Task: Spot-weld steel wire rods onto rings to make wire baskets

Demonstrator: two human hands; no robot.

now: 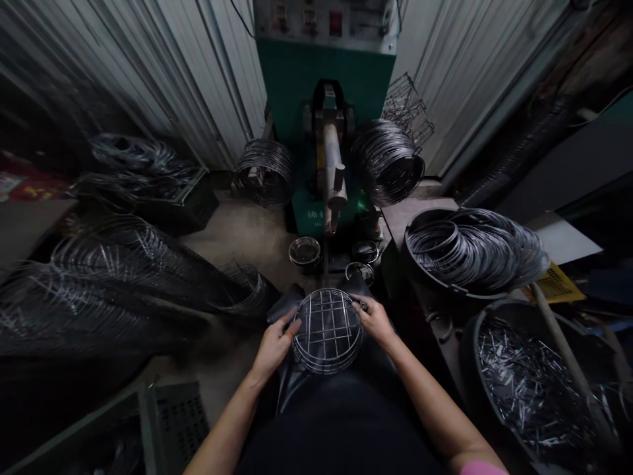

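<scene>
A round wire basket (329,333) of shiny metal, with crossing wires inside its rings, is held over my lap. My left hand (277,340) grips its left rim, with something orange on a finger. At the upper right rim, my right hand (374,320) is closed on the basket's edge. Just ahead stands a green spot-welding machine (281,86), its pale arm (332,158) pointing down toward me. Small round metal dishes (304,251) sit beneath the arm.
Coils of wire rings hang left (264,171) and right (388,161) of the machine. To the right are a tub of rings (475,247) and a tub of short wire pieces (529,376). Mesh rolls (123,284) lie at left, near a green crate (178,415).
</scene>
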